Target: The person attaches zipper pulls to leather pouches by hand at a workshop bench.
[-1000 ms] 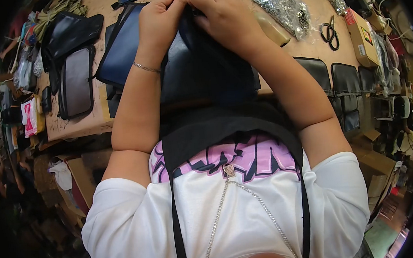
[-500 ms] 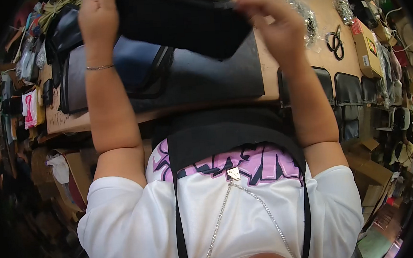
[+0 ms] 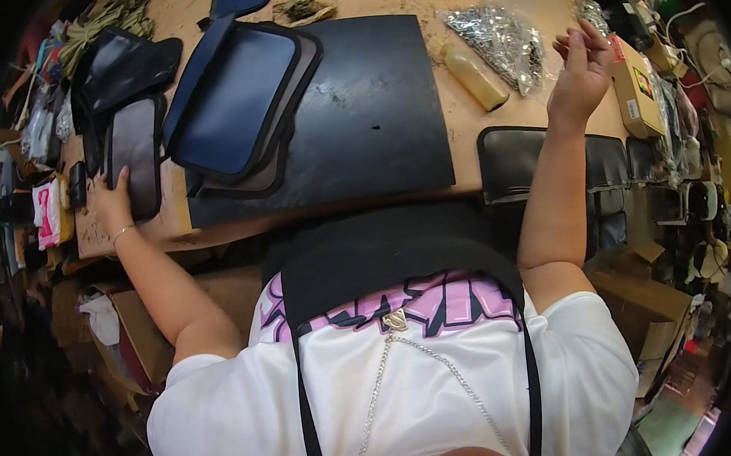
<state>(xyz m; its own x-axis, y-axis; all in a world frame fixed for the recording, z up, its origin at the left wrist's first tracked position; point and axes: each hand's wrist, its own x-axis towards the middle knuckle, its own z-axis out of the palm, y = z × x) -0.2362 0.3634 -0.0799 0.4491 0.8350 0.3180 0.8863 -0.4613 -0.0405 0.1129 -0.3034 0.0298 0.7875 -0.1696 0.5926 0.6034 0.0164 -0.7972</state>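
My left hand (image 3: 114, 201) is at the lower left edge of a grey panel with black edging (image 3: 134, 155), one digit on its face and the others along its side. It appears to grip that edge. Beside it, blue panels with black edging (image 3: 238, 101) lie stacked with grey ones, overlapping a large black sheet (image 3: 374, 109). My right hand (image 3: 582, 77) is raised at the right of the table, fingers loosely bent and apart, with nothing visible in them. It covers the spot where black scissors lay, and these are hidden.
A yellowish bottle (image 3: 475, 76) lies beside a plastic bag of shiny metal pieces (image 3: 501, 41). A cardboard box (image 3: 638, 94) stands at the right edge. Black edged panels (image 3: 513, 158) overhang the table's front right. Dark folded pieces (image 3: 130, 71) lie far left.
The black piece is no longer held up between my hands. My left hand has come down left to the grey panel; my right hand has moved right, over the scissors' spot. The bottle is now visible.
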